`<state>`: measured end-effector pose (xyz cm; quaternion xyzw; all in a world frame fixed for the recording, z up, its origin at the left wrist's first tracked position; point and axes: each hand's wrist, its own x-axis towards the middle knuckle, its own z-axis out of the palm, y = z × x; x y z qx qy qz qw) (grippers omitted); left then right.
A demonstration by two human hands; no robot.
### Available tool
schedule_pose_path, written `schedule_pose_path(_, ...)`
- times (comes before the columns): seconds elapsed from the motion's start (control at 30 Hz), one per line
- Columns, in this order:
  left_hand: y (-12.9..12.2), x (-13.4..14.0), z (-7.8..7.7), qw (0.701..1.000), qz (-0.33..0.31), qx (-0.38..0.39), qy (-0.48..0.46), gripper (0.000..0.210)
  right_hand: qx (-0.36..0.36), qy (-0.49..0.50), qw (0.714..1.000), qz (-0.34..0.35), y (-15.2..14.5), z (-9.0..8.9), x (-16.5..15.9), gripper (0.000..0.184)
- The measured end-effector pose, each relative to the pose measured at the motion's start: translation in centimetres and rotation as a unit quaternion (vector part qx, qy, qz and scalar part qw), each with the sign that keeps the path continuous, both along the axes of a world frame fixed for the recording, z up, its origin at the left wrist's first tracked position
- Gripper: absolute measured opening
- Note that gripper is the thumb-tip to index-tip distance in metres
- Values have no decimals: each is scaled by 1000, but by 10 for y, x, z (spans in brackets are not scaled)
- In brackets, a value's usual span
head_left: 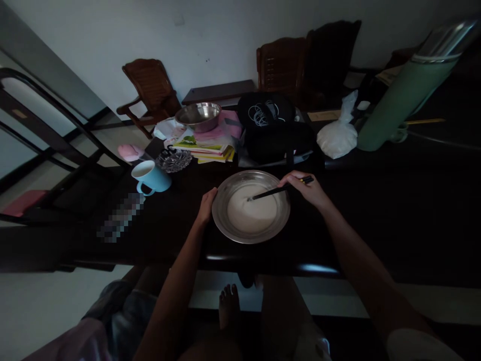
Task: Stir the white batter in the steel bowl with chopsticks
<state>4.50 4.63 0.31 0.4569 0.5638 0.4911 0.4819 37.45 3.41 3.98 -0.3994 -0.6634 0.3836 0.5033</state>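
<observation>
A round metal bowl (251, 238) sits on the dark table near its front edge, with a smooth whitish batter-like mixture (250, 215) in it. Against the bowl's left rim, my left hand (206, 204) grips the side, its thumb near the edge and the other fingers mostly hidden. My right hand (303, 186) is closed around black chopsticks (268, 192) above the right rim. Their tips dip into the mixture left of its middle. Whether there are two sticks is hard to see, since they lie together.
Left of the bowl stand a light blue mug (158, 178) and a glass ashtray (174, 159). Behind are booklets (210, 152), a second metal bowl (199, 115) and a black case (278, 143). A tied bag of white powder (337, 139) and a green thermos (402, 105) stand right.
</observation>
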Motion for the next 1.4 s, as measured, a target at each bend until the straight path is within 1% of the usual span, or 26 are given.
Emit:
schedule_pose_path(0.1,0,-1,-1,1000,-3,-2,-3,41,-6,30,999,-36,0,0,1,45)
schedule_pose_path(0.2,0,-2,-1,1000,-9,3,-7,41,-28,30,999,-9,-2,2,0,46)
schedule_pose_path(0.27,0,-2,-1,1000,-9,8,-3,41,-20,7,1000,7,-3,3,-2,47)
schedule_pose_path(0.37,-1,-1,-1,1000,-5,10,5,42,-7,9,1000,-22,-3,3,-1,47)
schedule_pose_path(0.43,-1,-1,-1,1000,-5,6,5,42,-20,34,998,-39,-2,2,0,47)
schedule_pose_path(0.53,-1,-1,0,1000,-7,-6,4,42,-35,33,999,-10,-2,1,0,46)
schedule_pose_path(0.6,-1,0,0,1000,-7,-4,4,42,-21,8,1000,9,-2,1,-1,46)
schedule_pose_path(0.7,-2,0,1,1000,-5,11,10,43,-3,3,1000,-19,-2,2,0,46)
schedule_pose_path(0.77,-2,0,1,1000,-8,9,10,44,-17,23,999,-36,-3,3,1,46)
schedule_pose_path(0.87,-1,0,0,1000,-9,-1,7,44,-35,29,999,-9,-3,3,-1,47)
schedule_pose_path(0.93,-1,-1,-1,1000,4,5,10,43,-23,16,1000,5,-3,3,-1,46)
schedule_pose_path(1.0,0,-1,-1,1000,13,9,13,41,-13,10,1000,-9,-3,2,-1,45)
schedule_pose_path(1.1,0,0,-1,1000,15,1,9,39,-26,32,998,-37,-2,2,0,47)
schedule_pose_path(1.17,-1,1,0,1000,13,0,5,39,-36,38,998,-23,-3,3,0,48)
schedule_pose_path(1.27,-2,2,2,1000,6,8,2,40,-21,13,1000,3,-3,4,-1,47)
schedule_pose_path(1.33,-2,2,4,1000,-1,12,4,40,-6,5,1000,-14,-2,4,-1,46)
schedule_pose_path(1.4,-2,2,4,1000,-4,13,8,40,-8,17,999,-41,-2,4,1,46)
